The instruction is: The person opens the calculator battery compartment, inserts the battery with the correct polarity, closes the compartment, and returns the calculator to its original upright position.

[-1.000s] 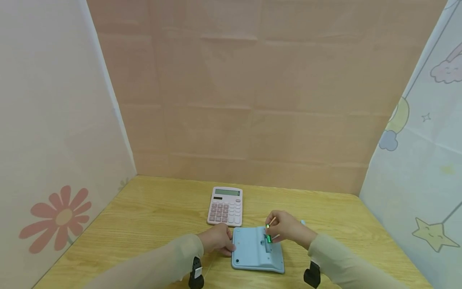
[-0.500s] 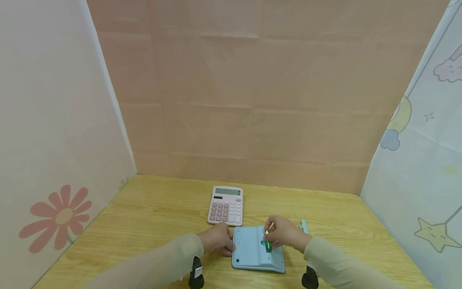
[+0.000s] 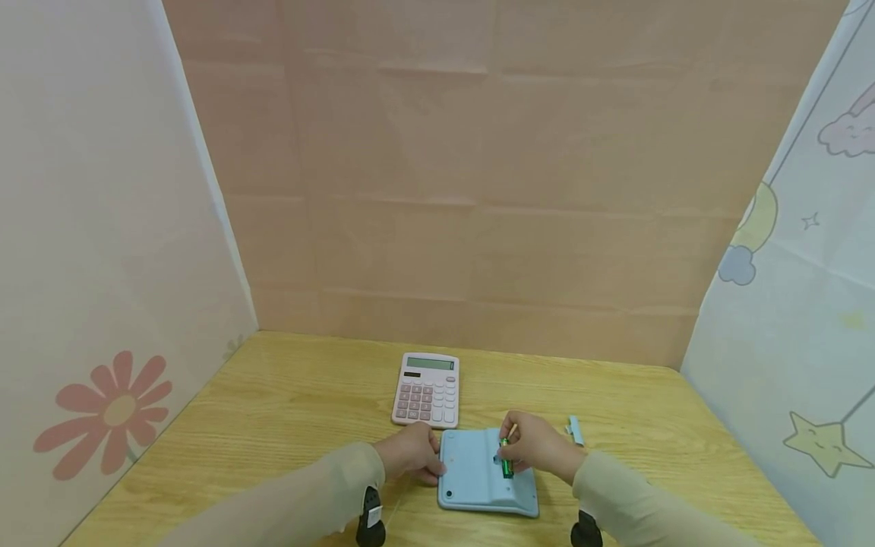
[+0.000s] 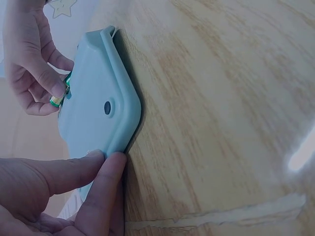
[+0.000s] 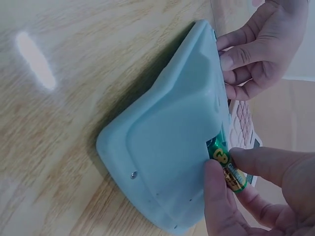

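A light blue calculator (image 3: pixel 472 467) lies face down on the table, its battery slot uncovered. My left hand (image 3: pixel 412 453) pinches its left edge between thumb and fingers, as the left wrist view shows near the rounded corner. My right hand (image 3: pixel 540 443) holds a green and gold battery (image 5: pixel 228 164) between thumb and fingers. One end of the battery is down in the slot and the other end tilts up out of it. The blue battery cover (image 3: pixel 576 431) lies on the table just beyond my right hand.
A pink calculator (image 3: pixel 427 390) lies face up behind the blue one, with its display lit. The wooden table (image 3: pixel 307 395) is bounded by a brown back panel (image 3: pixel 465 228) and pale printed side panels, on the left (image 3: pixel 102 228) and right (image 3: pixel 807 304).
My right hand has moved down and toward me with the battery, bringing its end into the slot. The battery cover has come into fuller view. My left hand has stayed in place.
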The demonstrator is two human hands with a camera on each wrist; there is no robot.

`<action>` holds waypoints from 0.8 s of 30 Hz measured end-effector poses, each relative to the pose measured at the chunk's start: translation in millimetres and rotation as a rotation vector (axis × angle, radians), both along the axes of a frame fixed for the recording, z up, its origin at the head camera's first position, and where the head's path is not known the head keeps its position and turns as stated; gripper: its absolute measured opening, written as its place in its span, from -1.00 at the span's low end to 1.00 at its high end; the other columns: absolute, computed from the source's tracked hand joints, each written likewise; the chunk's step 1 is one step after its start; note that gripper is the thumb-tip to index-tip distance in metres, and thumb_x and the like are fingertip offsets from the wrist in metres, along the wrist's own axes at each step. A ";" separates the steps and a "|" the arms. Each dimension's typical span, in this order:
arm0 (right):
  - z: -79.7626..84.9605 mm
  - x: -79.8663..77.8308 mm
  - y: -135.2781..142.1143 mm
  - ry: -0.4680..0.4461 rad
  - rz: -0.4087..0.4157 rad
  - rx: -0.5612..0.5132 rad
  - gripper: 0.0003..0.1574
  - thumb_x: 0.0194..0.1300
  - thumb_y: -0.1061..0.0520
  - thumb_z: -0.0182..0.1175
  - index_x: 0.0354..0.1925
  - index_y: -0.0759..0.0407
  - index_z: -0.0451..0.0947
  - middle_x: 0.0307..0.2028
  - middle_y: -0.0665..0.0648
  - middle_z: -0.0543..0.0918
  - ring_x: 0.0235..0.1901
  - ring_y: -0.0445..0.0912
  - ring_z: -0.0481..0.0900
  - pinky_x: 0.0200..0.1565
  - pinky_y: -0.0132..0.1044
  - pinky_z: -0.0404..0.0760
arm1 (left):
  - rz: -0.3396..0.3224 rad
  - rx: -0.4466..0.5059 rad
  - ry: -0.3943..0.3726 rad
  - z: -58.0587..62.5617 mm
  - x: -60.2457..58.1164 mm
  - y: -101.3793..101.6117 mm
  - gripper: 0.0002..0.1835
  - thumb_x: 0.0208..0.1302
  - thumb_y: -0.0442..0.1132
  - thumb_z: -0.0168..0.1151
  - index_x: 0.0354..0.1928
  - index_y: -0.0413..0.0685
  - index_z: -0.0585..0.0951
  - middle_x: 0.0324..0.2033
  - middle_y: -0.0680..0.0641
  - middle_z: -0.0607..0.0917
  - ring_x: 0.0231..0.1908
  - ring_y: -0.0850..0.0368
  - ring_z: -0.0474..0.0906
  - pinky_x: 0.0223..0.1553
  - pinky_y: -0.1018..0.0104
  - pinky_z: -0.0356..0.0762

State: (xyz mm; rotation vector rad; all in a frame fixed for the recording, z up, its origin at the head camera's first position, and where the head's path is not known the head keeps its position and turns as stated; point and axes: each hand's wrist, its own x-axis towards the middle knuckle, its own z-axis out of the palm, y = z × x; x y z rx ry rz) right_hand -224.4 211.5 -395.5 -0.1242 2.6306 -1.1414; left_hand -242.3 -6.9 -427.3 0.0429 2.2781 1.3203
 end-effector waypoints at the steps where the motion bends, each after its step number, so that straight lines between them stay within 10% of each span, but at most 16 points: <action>1: -0.4 0.0 0.0 0.003 0.003 0.001 -0.73 0.13 0.37 0.32 -0.29 0.27 0.39 -0.50 0.16 0.46 -0.57 -0.04 0.55 -0.49 -0.22 0.72 | -0.001 -0.001 0.002 -0.1 0.2 -0.1 -0.75 0.04 -0.59 0.34 -0.33 -0.30 0.45 -0.41 -0.18 0.53 -0.51 0.12 0.64 -0.45 0.37 0.71; 24: 2.5 0.6 2.6 0.005 0.030 0.047 -0.84 0.33 0.24 0.18 -0.27 0.23 0.36 -0.47 0.16 0.48 -0.55 -0.05 0.50 -0.49 -0.22 0.71 | -0.012 -0.003 -0.009 -1.5 -2.6 -0.9 -0.76 0.05 -0.58 0.34 -0.35 -0.28 0.46 -0.42 -0.18 0.57 -0.48 0.11 0.64 -0.44 0.36 0.71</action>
